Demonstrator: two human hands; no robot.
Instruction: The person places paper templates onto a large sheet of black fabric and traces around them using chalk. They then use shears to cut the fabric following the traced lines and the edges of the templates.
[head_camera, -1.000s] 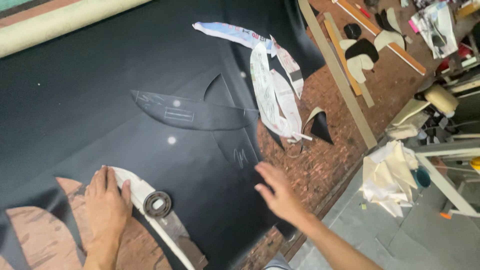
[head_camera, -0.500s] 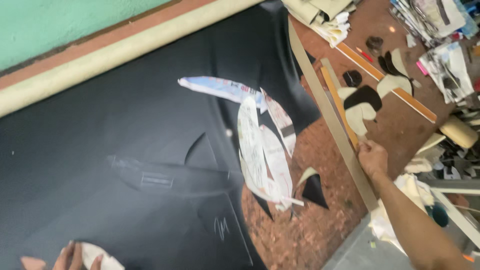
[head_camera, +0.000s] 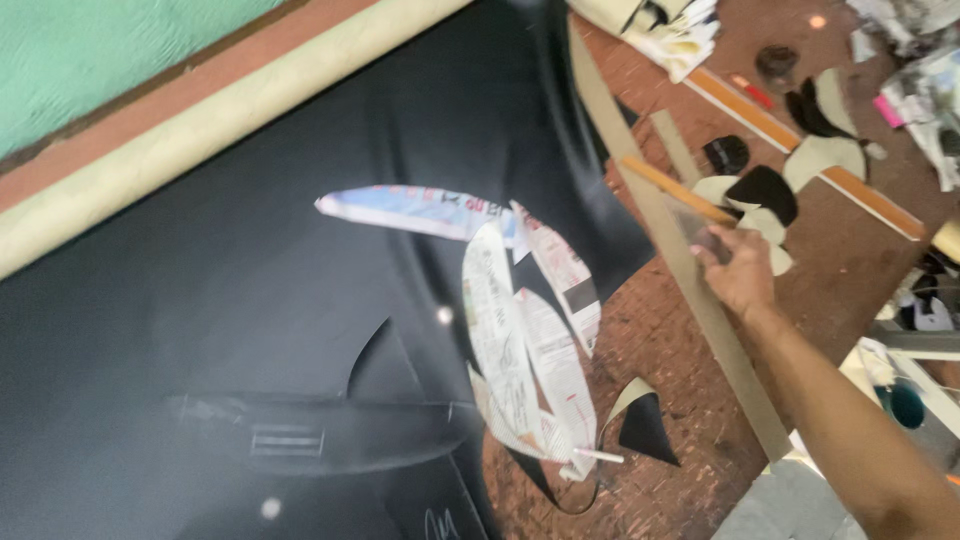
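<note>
The right hand reaches out from the lower right, the bare forearm stretched diagonally up across the table with the wrist nearly straight. Its fingers curl around the near end of a thin orange stick, which slants up and to the left from the grip; motion blur softens the fingertips, so how firmly they pinch it cannot be told. The stick crosses over a long tan strip that runs diagonally along the edge of a big black sheet. Just beyond the hand lie several curved cut pieces, some black and some cream, on the reddish-brown surface. On the black sheet, well to the left of the hand, sit curved newspaper patterns fanned over each other, with one long pattern pointing left. A small black cut piece with a pale underside curls near the sheet's lower edge. The left hand is out of the picture.
</note>
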